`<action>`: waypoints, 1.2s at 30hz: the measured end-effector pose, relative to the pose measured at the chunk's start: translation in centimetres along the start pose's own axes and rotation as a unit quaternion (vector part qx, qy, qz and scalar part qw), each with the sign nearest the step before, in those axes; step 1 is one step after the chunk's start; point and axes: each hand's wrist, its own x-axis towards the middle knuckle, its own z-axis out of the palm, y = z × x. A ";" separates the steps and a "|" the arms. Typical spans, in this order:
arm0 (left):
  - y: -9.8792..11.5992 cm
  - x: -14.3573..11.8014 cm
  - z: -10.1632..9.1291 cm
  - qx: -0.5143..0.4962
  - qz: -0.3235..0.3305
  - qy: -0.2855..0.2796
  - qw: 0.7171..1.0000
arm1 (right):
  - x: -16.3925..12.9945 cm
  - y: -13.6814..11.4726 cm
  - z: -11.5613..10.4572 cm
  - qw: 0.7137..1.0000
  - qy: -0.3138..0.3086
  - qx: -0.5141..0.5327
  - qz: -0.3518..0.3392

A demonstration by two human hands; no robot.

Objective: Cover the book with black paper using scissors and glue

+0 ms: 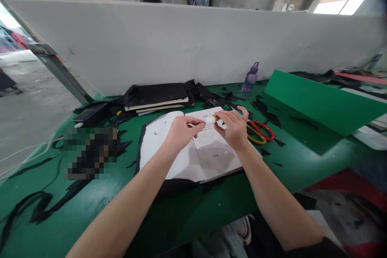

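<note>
My left hand [180, 131] and my right hand [234, 127] meet over an open white book [205, 155] that lies on the green table [302, 157]. Between their fingertips they hold a small white stick-shaped thing with a yellow end [209, 119]. The left fingers pinch its white end, the right fingers grip the yellow side. A sheet of black material [169, 185] lies under the book and shows at its edges.
Red and yellow scissors [260, 132] lie just right of my right hand. A stack of books wrapped in black [157, 98] sits behind. A purple bottle [250, 77] stands by the white partition. A green board [320, 102] slants at right. Black scraps litter the table.
</note>
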 end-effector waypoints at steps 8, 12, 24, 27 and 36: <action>0.1 0.1 -0.2 -0.003 -0.023 0.002 1.000 | 0.1 -0.3 -0.2 1.000 -0.011 0.002 -0.011; 0.1 0.1 -0.1 0.003 -0.026 0.009 1.000 | 0.1 -0.4 -0.2 1.000 -0.006 0.010 -0.017; 0.1 -0.1 -0.7 0.011 -0.037 0.018 0.999 | 0.1 -0.2 -0.1 1.000 -0.017 0.003 -0.006; 0.0 -0.2 -0.6 0.009 -0.035 0.001 0.999 | 0.1 -0.2 -0.1 1.000 -0.016 0.003 -0.009; -0.3 -0.1 -0.3 -0.002 -0.031 -0.005 0.999 | 0.2 -0.4 -0.1 1.000 -0.004 -0.001 -0.031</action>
